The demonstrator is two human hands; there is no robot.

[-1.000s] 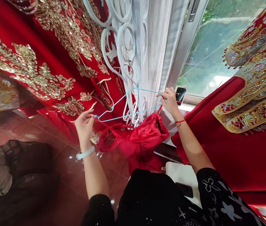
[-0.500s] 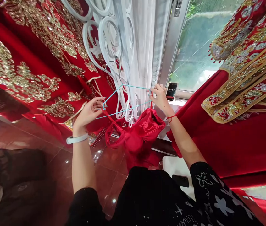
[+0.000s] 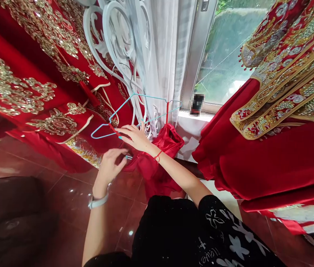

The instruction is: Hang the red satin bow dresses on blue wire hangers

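A light blue wire hanger [image 3: 150,95] hangs by its hook from white scrollwork, slanting down toward the left. From it hangs a red satin dress [image 3: 170,137] by thin straps, the right strap [image 3: 167,113] looped over the hanger's right shoulder. My right hand [image 3: 136,138] reaches across the dress, its thumb and fingertips at the left strap [image 3: 113,129], with the little finger raised. Lower down, my left hand [image 3: 111,165] is beside the dress's left edge. Its fingers are bent, with a gap between thumb and forefinger and nothing visible held.
Gold-embroidered red gowns [image 3: 70,81] hang at the left, and a heavily beaded red garment [image 3: 279,92] at the right. White metal scrollwork [image 3: 118,33] stands by the window [image 3: 223,55]. A phone [image 3: 197,104], partly blurred, rests on the sill. Dark sheer fabric [image 3: 9,211] lies lower left.
My right hand has left the right strap and crossed leftward to the left strap. My left hand has come off the hanger's left side and dropped lower. The view has shifted slightly.
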